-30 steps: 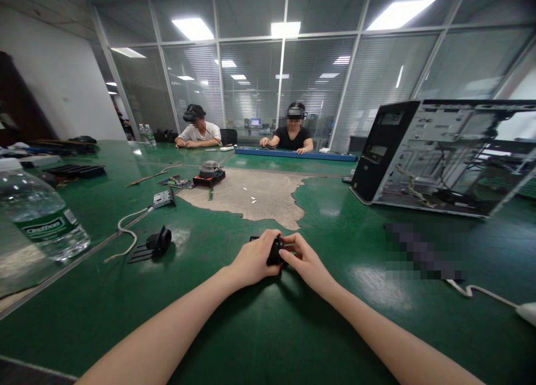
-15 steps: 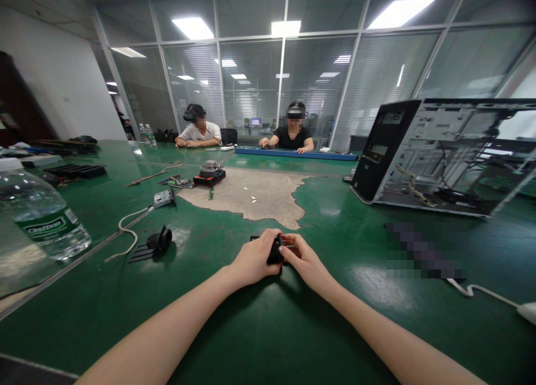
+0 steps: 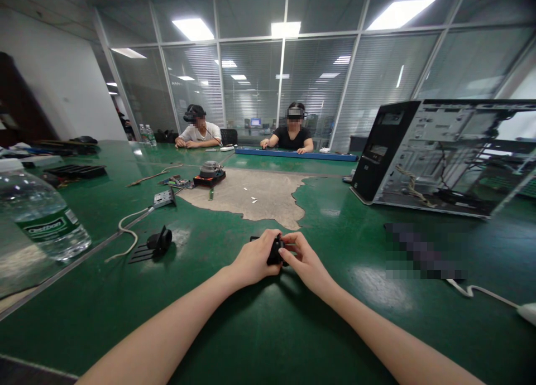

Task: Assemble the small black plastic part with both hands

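Gripping small black part (image 3: 275, 251) between both hands: left hand (image 3: 253, 259) wrapped round it, right hand (image 3: 305, 259) pinching its side, mid-desk toward near edge. Green desk (image 3: 259, 329) open around. Open computer case (image 3: 439, 156) toward right edge, water bottle (image 3: 39, 212) at left edge, black clip (image 3: 157, 242) between.

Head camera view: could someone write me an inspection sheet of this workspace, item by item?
Surface: green table with a worn bare patch.
Job's things: small black part, gripped between both hands.
Clutter: water bottle, black clip-like piece, fan unit, open computer case.
Grippers: left hand and right hand both closed on the part.
Cables: white cable at left; white cord at right.
Surroundings: glass partitions; two seated people at the far end.
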### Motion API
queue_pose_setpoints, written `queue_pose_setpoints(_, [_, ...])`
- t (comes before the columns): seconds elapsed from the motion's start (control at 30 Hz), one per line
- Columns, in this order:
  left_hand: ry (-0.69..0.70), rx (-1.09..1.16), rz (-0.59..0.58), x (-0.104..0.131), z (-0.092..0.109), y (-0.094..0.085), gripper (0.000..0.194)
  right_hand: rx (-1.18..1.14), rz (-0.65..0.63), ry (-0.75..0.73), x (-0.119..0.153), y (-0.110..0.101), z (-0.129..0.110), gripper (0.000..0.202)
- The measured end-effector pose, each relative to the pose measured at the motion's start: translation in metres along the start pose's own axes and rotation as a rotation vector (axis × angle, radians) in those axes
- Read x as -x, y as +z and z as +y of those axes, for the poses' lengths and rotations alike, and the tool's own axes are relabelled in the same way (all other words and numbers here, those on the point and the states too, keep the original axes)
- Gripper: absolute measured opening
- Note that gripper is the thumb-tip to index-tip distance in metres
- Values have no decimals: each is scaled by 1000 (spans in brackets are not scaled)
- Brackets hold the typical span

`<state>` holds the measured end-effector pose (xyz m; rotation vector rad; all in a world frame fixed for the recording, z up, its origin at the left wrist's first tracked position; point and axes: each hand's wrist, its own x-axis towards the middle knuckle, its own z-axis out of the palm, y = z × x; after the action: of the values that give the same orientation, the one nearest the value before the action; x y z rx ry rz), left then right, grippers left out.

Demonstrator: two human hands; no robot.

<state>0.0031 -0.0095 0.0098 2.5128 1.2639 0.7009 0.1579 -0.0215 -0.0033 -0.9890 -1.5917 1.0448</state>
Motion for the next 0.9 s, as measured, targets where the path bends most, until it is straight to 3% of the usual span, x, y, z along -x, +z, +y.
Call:
queue_pose_setpoints(0.23, [5,-12,-6,0,2,-1,63,-22,-60,-3,1,-2,-5,19])
queue_pose_setpoints(0.5, [16,-23,0,0,0,0,60,-60,-37,-12,2,-1,-3,17])
queue_pose_setpoints(0.57, [12,-32,1,0,-1,0,60,-27,45,-19,-1,-4,-2,18])
queue_pose_setpoints(0.67, [16,-37,2,0,-1,-1,62,16,281,17,-6,-14,1,24])
queue_pose_setpoints(0.77, [18,-36,-1,-1,-1,0,61,-36,382,122,-9,-22,5,28])
queue_pose_setpoints(0.83, [12,-35,-3,-1,-1,0,61,-44,358,153,-9,-20,5,29])
queue_pose_setpoints(0.9, [10,-29,-1,-1,-1,1,61,-56,213,137,-8,-15,3,29])
